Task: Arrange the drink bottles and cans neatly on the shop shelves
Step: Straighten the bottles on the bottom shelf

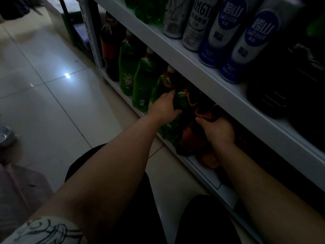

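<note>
My left hand (164, 110) reaches into the lower shelf (207, 170), its grip wrapped around the shoulder of a green bottle (181, 101) with an orange loop at its neck. My right hand (217, 130) is just beside it, its grip pressed together around the top of a dark bottle with a red label (191, 138), fingers curled at an orange handle (199, 111). Both bottles stand at the front edge of the lower shelf, touching each other. Further along the same shelf stand more green bottles (140, 80) in a row, then a dark cola bottle (110, 44). On the upper shelf (193, 64) stand tall blue-and-white cans (249, 41) beside white cans (197, 23).
</note>
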`<control>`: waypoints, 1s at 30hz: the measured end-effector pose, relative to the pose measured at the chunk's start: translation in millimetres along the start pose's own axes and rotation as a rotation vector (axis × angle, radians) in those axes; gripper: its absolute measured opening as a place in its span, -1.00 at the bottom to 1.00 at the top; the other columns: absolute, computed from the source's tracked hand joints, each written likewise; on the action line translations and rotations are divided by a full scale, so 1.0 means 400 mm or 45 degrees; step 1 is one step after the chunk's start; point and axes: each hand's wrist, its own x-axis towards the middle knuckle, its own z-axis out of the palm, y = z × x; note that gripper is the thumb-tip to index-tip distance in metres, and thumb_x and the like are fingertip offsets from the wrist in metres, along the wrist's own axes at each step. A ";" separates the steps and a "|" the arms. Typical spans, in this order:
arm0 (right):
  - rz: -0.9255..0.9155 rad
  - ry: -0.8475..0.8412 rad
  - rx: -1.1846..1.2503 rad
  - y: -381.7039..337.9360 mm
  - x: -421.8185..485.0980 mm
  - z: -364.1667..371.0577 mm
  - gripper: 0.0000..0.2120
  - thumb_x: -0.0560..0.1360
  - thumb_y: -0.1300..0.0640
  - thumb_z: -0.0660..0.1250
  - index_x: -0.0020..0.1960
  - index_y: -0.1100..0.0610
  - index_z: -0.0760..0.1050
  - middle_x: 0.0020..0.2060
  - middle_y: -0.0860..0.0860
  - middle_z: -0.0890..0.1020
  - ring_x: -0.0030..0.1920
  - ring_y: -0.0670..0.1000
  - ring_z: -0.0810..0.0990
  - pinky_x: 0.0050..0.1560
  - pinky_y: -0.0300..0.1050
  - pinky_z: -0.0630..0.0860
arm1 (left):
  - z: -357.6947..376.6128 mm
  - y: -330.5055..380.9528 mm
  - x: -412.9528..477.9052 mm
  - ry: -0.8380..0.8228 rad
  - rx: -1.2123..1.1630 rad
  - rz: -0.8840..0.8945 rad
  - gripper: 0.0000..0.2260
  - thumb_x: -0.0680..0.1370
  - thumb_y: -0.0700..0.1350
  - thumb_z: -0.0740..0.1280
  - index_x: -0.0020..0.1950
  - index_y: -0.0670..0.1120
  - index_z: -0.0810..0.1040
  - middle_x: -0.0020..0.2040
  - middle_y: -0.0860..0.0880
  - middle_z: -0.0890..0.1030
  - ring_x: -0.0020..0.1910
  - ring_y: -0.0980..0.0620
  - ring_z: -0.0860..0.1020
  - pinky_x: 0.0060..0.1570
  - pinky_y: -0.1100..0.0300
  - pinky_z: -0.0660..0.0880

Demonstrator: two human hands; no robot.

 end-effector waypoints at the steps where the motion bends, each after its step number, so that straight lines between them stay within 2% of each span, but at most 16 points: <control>1: -0.030 -0.054 0.063 0.003 0.008 -0.004 -0.38 0.35 -0.11 0.49 0.30 0.16 0.47 0.23 0.11 0.55 0.22 0.15 0.52 0.20 -0.07 0.44 | -0.001 0.000 0.000 -0.001 -0.007 0.002 -0.23 0.47 0.01 0.43 0.56 -0.06 0.08 0.47 -0.14 0.28 0.41 -0.11 0.31 0.37 0.05 0.31; 4: -0.012 -0.305 0.395 0.008 0.020 -0.021 -0.52 0.41 0.22 0.46 0.30 0.20 0.48 0.21 0.12 0.56 0.21 0.12 0.53 0.23 -0.03 0.46 | -0.002 -0.001 0.000 -0.012 -0.018 -0.005 -0.23 0.47 0.01 0.43 0.56 -0.06 0.08 0.46 -0.14 0.29 0.40 -0.11 0.32 0.37 0.06 0.30; 6: -0.048 -0.325 0.428 0.011 0.019 -0.022 -0.55 0.41 0.29 0.44 0.28 0.22 0.48 0.20 0.14 0.56 0.20 0.13 0.54 0.23 -0.01 0.46 | -0.002 0.000 0.000 -0.021 -0.026 -0.004 -0.23 0.47 0.01 0.43 0.56 -0.06 0.08 0.45 -0.15 0.30 0.39 -0.11 0.32 0.37 0.07 0.31; 8: -0.141 -0.171 0.305 0.015 0.004 -0.007 -0.51 0.37 0.19 0.45 0.28 0.17 0.46 0.20 0.11 0.56 0.20 0.11 0.52 0.20 -0.09 0.44 | -0.002 0.000 -0.002 -0.028 -0.021 -0.013 -0.22 0.47 0.02 0.42 0.56 -0.05 0.06 0.44 -0.16 0.30 0.39 -0.12 0.33 0.36 0.07 0.31; 11: -0.148 0.007 0.120 0.024 -0.026 0.024 -0.20 0.25 -0.18 0.52 0.38 0.12 0.36 0.29 0.08 0.50 0.28 0.10 0.48 0.24 -0.08 0.41 | -0.001 -0.001 -0.006 -0.025 -0.003 -0.038 -0.21 0.46 0.02 0.43 0.56 -0.04 0.06 0.42 -0.17 0.32 0.38 -0.13 0.34 0.34 0.04 0.34; 13: -0.126 0.047 -0.027 0.031 -0.028 0.033 -0.07 0.20 -0.33 0.48 0.41 0.13 0.31 0.31 0.10 0.48 0.29 0.13 0.46 0.24 -0.04 0.41 | -0.002 -0.004 -0.009 -0.034 0.008 -0.047 -0.22 0.46 0.03 0.42 0.55 -0.04 0.06 0.42 -0.17 0.32 0.37 -0.14 0.34 0.33 0.01 0.36; 15: -0.142 0.028 -0.076 0.034 -0.019 0.033 -0.11 0.23 -0.29 0.49 0.40 0.14 0.32 0.30 0.12 0.49 0.28 0.14 0.47 0.23 -0.04 0.40 | -0.007 -0.008 -0.014 -0.050 0.042 -0.063 -0.22 0.47 0.03 0.41 0.55 -0.04 0.05 0.41 -0.18 0.31 0.37 -0.16 0.34 0.33 0.01 0.35; 17: -0.180 -0.034 -0.033 0.036 -0.009 0.027 -0.23 0.28 -0.16 0.52 0.36 0.15 0.37 0.28 0.12 0.51 0.27 0.12 0.48 0.20 -0.12 0.38 | -0.015 -0.014 -0.018 -0.067 0.066 -0.084 -0.25 0.48 0.03 0.39 0.55 -0.06 0.06 0.39 -0.20 0.33 0.35 -0.18 0.34 0.31 0.01 0.34; 21: -0.195 -0.144 0.077 0.045 -0.003 -0.002 -0.36 0.37 0.09 0.52 0.36 0.20 0.36 0.30 0.14 0.49 0.30 0.10 0.45 0.14 -0.25 0.28 | -0.023 -0.027 -0.019 -0.135 0.156 -0.157 -0.48 0.51 0.00 0.34 0.41 -0.14 0.30 0.27 -0.19 0.47 0.25 -0.18 0.44 0.16 0.05 0.42; 24: -0.223 -0.129 0.100 0.050 -0.007 -0.001 -0.41 0.39 0.15 0.49 0.35 0.21 0.37 0.29 0.14 0.50 0.29 0.10 0.46 0.13 -0.28 0.29 | -0.016 -0.034 -0.020 -0.198 0.206 -0.202 -0.57 0.54 0.03 0.32 0.32 -0.16 0.39 0.25 -0.20 0.50 0.22 -0.18 0.46 0.09 0.08 0.41; 26: -0.224 -0.028 0.108 0.048 -0.019 0.016 -0.44 0.35 0.06 0.50 0.28 0.18 0.42 0.22 0.12 0.55 0.23 0.12 0.51 0.10 -0.23 0.37 | -0.008 -0.035 -0.022 -0.231 0.246 -0.194 -0.55 0.55 0.08 0.30 0.30 -0.18 0.40 0.26 -0.22 0.50 0.23 -0.20 0.46 0.09 0.10 0.40; 28: -0.176 0.070 0.067 0.042 -0.030 0.037 -0.27 0.26 -0.16 0.52 0.30 0.17 0.41 0.23 0.11 0.55 0.22 0.12 0.52 0.16 -0.11 0.45 | -0.001 -0.038 -0.023 -0.250 0.273 -0.186 -0.58 0.56 0.08 0.28 0.27 -0.20 0.44 0.24 -0.24 0.51 0.22 -0.21 0.47 0.02 0.14 0.35; 30: -0.123 0.121 0.019 0.041 -0.030 0.052 -0.17 0.23 -0.26 0.51 0.34 0.17 0.38 0.25 0.12 0.53 0.24 0.14 0.51 0.19 -0.05 0.46 | 0.005 -0.044 -0.023 -0.278 0.312 -0.201 -0.64 0.57 0.02 0.28 0.24 -0.20 0.47 0.22 -0.24 0.52 0.20 -0.20 0.48 -0.04 0.17 0.31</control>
